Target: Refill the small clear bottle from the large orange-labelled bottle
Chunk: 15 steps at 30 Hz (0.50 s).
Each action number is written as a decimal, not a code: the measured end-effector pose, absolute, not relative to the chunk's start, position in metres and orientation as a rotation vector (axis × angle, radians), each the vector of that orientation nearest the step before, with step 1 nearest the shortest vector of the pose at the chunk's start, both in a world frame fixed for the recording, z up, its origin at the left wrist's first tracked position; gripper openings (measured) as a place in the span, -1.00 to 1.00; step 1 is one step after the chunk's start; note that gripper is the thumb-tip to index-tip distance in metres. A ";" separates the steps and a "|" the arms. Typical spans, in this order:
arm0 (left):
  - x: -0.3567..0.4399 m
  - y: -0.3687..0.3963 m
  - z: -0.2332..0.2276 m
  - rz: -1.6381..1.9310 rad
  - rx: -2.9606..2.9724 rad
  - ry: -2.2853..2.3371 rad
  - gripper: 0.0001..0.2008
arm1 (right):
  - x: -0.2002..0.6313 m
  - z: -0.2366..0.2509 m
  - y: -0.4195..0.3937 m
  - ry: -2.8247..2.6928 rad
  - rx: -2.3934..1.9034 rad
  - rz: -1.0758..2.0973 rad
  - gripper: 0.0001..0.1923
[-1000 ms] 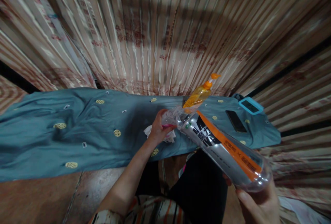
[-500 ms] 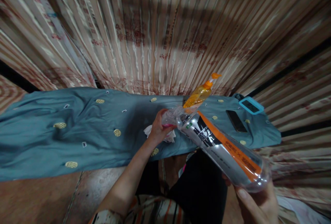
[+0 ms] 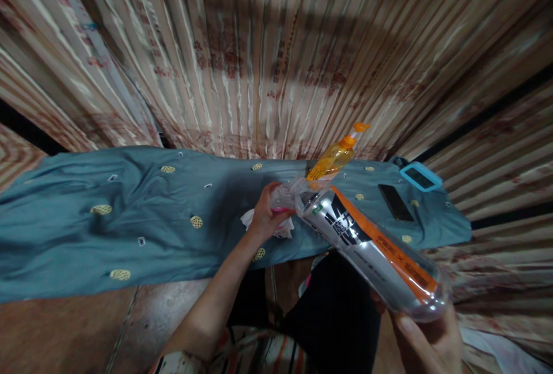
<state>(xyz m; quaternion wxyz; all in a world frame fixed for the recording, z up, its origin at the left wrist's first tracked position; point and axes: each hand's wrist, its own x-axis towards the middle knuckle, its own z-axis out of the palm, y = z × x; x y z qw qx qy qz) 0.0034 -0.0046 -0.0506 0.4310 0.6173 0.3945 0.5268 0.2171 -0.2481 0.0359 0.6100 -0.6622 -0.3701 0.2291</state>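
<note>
I have the right hand [image 3: 425, 342] at the near right corner of the view, fingers wrapped under the base of a large clear plastic bottle [image 3: 369, 250] with a silver, black and orange label. The bottle lies tilted, its base near me and its neck pointing far and left, over my dark-clothed lap. My left hand [image 3: 264, 216] is out in front at the bottle's mouth, fingers closed around the neck end, where a pink cap or ring shows between them; I cannot tell which. A crumpled white tissue [image 3: 248, 219] sits just under and beside that hand, touching the cloth.

Beyond the hands, a teal cloth [image 3: 129, 218] with small yellow round motifs runs left to right across a low surface. On its far right part stands an orange pump bottle [image 3: 334, 157], tilted in the view, just behind the big bottle's neck. Further right lie a dark phone [image 3: 395, 202] and, near the cloth's far right corner, a device in a light blue case [image 3: 420, 177]. A striped curtain [image 3: 268, 57] fills the background.
</note>
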 end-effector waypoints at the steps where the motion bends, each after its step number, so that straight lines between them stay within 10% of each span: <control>1: 0.003 -0.005 -0.050 1.317 1.541 0.980 -0.21 | 0.215 0.038 -0.247 -0.818 -1.544 0.542 0.04; 15: 0.003 -0.005 -0.050 1.316 1.571 1.003 -0.23 | 0.215 0.037 -0.250 -0.804 -1.571 0.557 0.04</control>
